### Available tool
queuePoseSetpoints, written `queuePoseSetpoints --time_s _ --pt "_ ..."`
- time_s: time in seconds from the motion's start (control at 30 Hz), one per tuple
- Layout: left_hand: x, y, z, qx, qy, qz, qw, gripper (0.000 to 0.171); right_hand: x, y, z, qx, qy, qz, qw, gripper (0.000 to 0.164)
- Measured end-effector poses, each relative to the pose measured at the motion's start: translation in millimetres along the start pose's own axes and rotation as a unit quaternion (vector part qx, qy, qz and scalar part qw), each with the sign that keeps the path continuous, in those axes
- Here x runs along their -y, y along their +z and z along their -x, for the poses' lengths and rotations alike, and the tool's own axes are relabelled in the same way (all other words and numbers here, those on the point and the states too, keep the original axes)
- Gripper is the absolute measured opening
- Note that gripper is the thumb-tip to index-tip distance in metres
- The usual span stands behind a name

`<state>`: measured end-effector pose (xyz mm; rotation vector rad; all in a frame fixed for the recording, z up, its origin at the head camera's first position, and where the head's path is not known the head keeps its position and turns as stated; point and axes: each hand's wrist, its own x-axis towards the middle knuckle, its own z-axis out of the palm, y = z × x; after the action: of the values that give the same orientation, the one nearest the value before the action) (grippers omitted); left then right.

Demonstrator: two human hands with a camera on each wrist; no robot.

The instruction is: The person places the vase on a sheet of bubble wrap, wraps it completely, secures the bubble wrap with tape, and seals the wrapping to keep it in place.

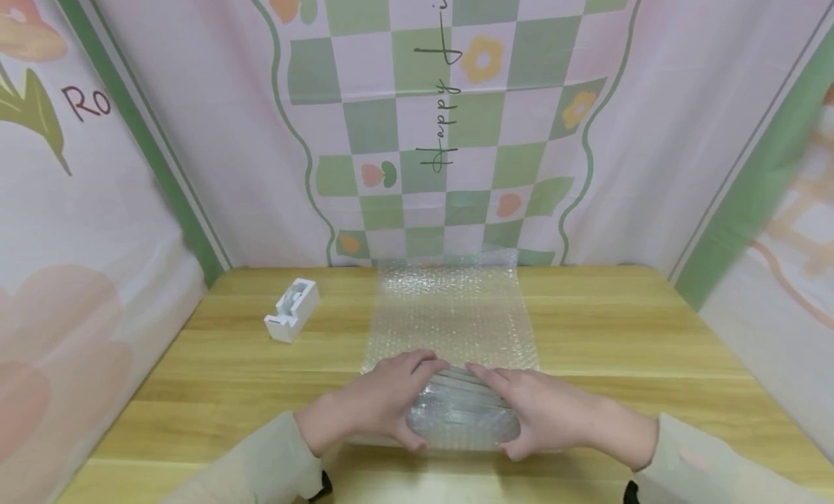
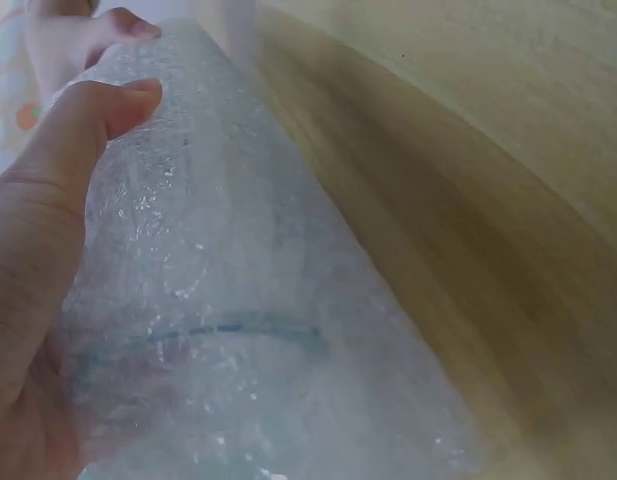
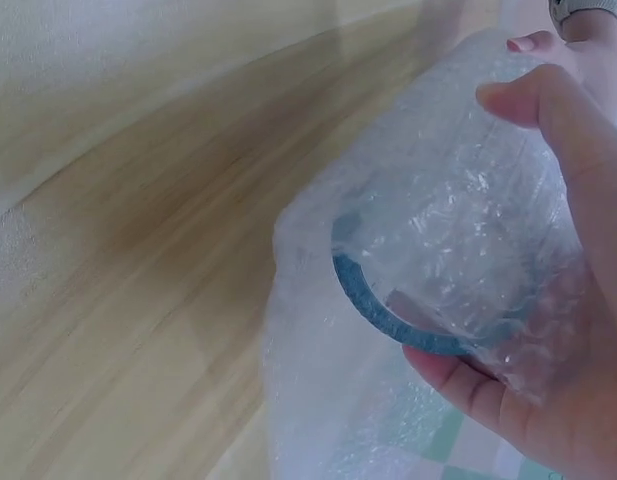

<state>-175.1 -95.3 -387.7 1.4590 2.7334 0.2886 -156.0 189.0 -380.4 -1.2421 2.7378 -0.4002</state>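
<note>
A roll of clear bubble wrap lies crosswise near the table's front edge, wound about something rounded. In the right wrist view a blue ring-shaped rim shows at the roll's end; the rest of that wrapped thing is blurred by the plastic. My left hand grips the roll's left end, thumb toward me and fingers over the far side. At the opposite end my right hand holds it the same way, its fingertips reaching beneath the blue rim. The unrolled bubble wrap sheet runs flat from the roll to the back.
A white tape dispenser stands at the back left of the wooden table. Behind the table hangs a patterned cloth, and the far end of the sheet rises slightly against it. Cloth walls flank both sides.
</note>
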Motion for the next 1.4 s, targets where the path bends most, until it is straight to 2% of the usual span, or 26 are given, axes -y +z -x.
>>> queuePoseSetpoints --time_s 0.17,0.4,0.67,0.87,1.07,1.17,1.4 --pt "-0.7 -2.6 -4.4 0.007 -0.008 0.004 0.9999 0.112 -3.6 -1.7 2.5 0.012 0.011 -0.023 1.0 0.104" --pt "2.9 -4.8 -9.5 0.031 -0.03 0.043 0.9981 0.109 -8.8 -4.7 8.1 0.005 0.023 -0.036 0.999 0.104" --pt "8.4 -6.4 -12.5 0.037 -0.035 0.075 0.9959 0.109 -10.9 -3.1 12.4 -0.037 -0.014 0.01 0.999 0.094" --pt "12.1 -9.0 -16.3 0.047 -0.044 0.091 0.9938 0.108 -7.8 -4.5 12.5 -0.073 -0.044 0.063 0.994 0.091" --pt "16.3 -10.7 -19.3 0.061 -0.057 0.129 0.9882 0.107 -2.4 -6.7 11.5 -0.105 -0.068 0.099 0.987 0.087" --pt "19.3 -11.1 -20.8 0.067 -0.057 0.141 0.9861 0.107 -0.9 -6.2 10.1 -0.135 -0.09 0.107 0.981 0.087" --pt "21.5 -13.8 -21.8 0.079 -0.072 0.168 0.9798 0.105 0.7 -0.8 6.3 -0.213 -0.173 0.108 0.956 0.073"
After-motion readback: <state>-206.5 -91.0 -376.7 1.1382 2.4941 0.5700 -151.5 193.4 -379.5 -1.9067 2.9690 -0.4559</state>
